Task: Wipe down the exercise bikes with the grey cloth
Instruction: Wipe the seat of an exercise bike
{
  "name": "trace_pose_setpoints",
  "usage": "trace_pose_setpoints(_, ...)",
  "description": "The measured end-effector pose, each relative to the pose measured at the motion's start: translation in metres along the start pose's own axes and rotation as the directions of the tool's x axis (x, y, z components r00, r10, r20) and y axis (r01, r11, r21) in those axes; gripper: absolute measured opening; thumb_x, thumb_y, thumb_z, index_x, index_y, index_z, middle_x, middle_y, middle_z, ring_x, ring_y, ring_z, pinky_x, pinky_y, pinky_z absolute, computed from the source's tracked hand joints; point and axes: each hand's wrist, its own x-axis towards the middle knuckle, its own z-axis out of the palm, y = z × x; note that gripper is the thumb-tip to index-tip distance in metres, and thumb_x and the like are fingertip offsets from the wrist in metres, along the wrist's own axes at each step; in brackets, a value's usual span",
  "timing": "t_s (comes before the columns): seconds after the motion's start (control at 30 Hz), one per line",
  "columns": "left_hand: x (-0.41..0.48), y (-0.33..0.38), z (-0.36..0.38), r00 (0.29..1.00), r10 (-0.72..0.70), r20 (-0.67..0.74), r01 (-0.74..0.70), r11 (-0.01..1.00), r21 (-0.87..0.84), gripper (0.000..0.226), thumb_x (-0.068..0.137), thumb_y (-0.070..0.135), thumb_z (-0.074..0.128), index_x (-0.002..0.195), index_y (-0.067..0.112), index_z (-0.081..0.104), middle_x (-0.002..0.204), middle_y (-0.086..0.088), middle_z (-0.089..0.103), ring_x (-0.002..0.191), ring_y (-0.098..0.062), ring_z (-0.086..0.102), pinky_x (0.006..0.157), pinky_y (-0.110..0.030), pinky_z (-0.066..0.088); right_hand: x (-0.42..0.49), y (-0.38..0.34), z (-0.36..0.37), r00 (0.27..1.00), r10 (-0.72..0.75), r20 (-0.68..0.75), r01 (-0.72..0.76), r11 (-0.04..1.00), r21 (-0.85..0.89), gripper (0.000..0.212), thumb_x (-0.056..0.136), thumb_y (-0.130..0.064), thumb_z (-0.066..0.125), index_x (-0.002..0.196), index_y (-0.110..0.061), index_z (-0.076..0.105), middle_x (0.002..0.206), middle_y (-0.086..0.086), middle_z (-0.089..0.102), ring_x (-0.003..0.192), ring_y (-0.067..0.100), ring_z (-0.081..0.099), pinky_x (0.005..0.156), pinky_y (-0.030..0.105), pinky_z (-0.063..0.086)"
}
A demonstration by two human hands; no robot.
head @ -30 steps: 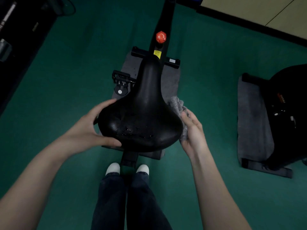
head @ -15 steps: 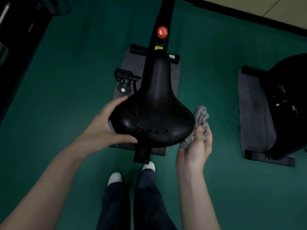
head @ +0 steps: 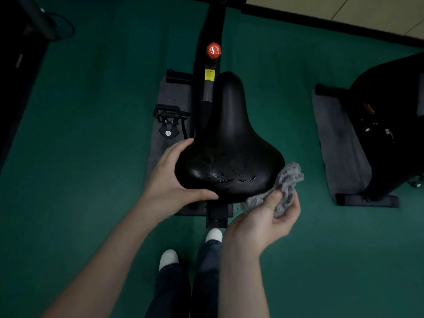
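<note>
I see green floor [head: 91,161] all over. A grey mat [head: 176,95] lies mid-frame, a 2nd grey mat [head: 335,138] well apart at right. Top right: beige wall panels [head: 344,8] w/ black skirting [head: 321,25]. Top left: dark tube [head: 37,19], thin cable loop [head: 73,31] beside it.

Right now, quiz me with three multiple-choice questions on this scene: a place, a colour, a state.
1. Where is the grey cloth? A on the floor; B in the right hand, beside the saddle; C over the pedal.
2. What colour is the knob ahead of the saddle? A red; B yellow; C blue.
3. What is the left hand doing? A hanging free; B gripping the saddle; C holding the cloth.
Answers: B, its fingers pinch it; A, it shows red; B, thumb and fingers clasp the saddle's edge.
</note>
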Motion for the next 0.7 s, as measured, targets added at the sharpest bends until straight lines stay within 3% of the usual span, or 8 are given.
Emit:
trace_pose_setpoints(0.1,0.002,-0.005,0.002,1.0,0.016,-0.007,-0.016,1.0,-0.007,0.11,0.034,0.061,0.082,0.134,0.045,0.039,0.135,0.027,0.039,0.13,0.004,0.035,0.112,-0.028,0.029,-0.014,0.007,0.001,0.999,-0.036,-0.041,0.037,0.999,0.011,0.026,0.095,-0.003,0.052,0.108,-0.024,0.061,0.123,0.01,0.062,0.109,0.019,0.064,0.089,0.032,0.054)
trace_pose_setpoints(0.17,0.003,-0.007,0.002,1.0,0.019,-0.006,-0.019,1.0,-0.001,0.11,0.034,0.062,0.082,0.133,0.046,0.038,0.135,0.027,0.038,0.13,0.003,0.035,0.113,-0.031,0.03,-0.019,0.01,0.0,0.992,-0.123,-0.041,0.121,0.991,-0.055,0.027,0.095,-0.001,0.052,0.107,-0.024,0.061,0.123,0.009,0.061,0.111,0.017,0.062,0.093,0.029,0.05)
trace_pose_setpoints(0.3,0.003,-0.007,0.002,0.999,0.032,0.006,-0.032,0.999,-0.011,0.107,0.034,0.062,0.081,0.131,0.051,0.037,0.133,0.035,0.035,0.13,0.005,0.033,0.112,-0.028,0.029,0.0,0.002,0.001,0.945,-0.306,0.119,0.326,0.914,-0.242,0.024,0.094,0.001,0.05,0.113,-0.01,0.059,0.12,0.011,0.062,0.113,0.017,0.06,0.101,0.034,0.047)
trace_pose_setpoints(0.4,0.002,-0.007,0.002,0.999,0.035,0.006,-0.034,0.999,-0.032,0.107,0.035,0.061,0.081,0.132,0.051,0.036,0.133,0.037,0.033,0.131,0.006,0.032,0.111,-0.025,0.027,0.023,-0.007,0.005,0.849,-0.388,0.36,0.51,0.782,-0.359,0.023,0.091,0.001,0.051,0.111,-0.005,0.061,0.112,0.013,0.064,0.109,0.022,0.061,0.099,0.042,0.047)
trace_pose_setpoints(0.47,0.002,-0.007,0.001,0.999,0.035,0.007,-0.035,0.998,-0.042,0.106,0.036,0.06,0.081,0.131,0.052,0.036,0.135,0.034,0.034,0.132,0.003,0.031,0.112,-0.027,0.027,0.018,-0.007,0.002,0.73,-0.427,0.534,0.656,0.658,-0.37,0.024,0.089,0.001,0.053,0.109,-0.004,0.064,0.109,0.012,0.065,0.108,0.025,0.061,0.097,0.045,0.048)
trace_pose_setpoints(0.6,0.001,-0.005,-0.001,0.998,0.055,0.021,-0.055,0.998,-0.03,0.108,0.035,0.06,0.084,0.129,0.051,0.031,0.139,0.023,0.034,0.136,-0.002,0.029,0.115,-0.029,0.024,-0.003,-0.001,-0.021,0.476,-0.405,0.781,0.85,0.441,-0.289,0.024,0.088,0.004,0.058,0.108,-0.006,0.067,0.11,0.009,0.063,0.11,0.017,0.058,0.1,0.027,0.044)
trace_pose_setpoints(0.63,0.001,-0.005,-0.002,0.998,0.056,0.035,-0.055,0.998,-0.027,0.11,0.035,0.059,0.086,0.13,0.05,0.03,0.139,0.024,0.033,0.136,-0.001,0.028,0.116,-0.029,0.023,0.0,-0.004,-0.02,0.466,-0.388,0.795,0.851,0.442,-0.284,0.025,0.087,0.006,0.059,0.107,-0.006,0.067,0.11,0.01,0.063,0.109,0.017,0.058,0.1,0.027,0.045)
trace_pose_setpoints(0.7,0.001,-0.006,-0.005,0.997,0.054,0.063,-0.052,0.998,-0.034,0.11,0.036,0.057,0.086,0.131,0.051,0.03,0.141,0.025,0.031,0.136,0.002,0.027,0.116,-0.029,0.022,0.011,-0.014,-0.006,0.517,-0.356,0.778,0.821,0.463,-0.334,0.026,0.086,0.01,0.058,0.106,-0.003,0.068,0.107,0.012,0.065,0.105,0.019,0.061,0.096,0.027,0.047)
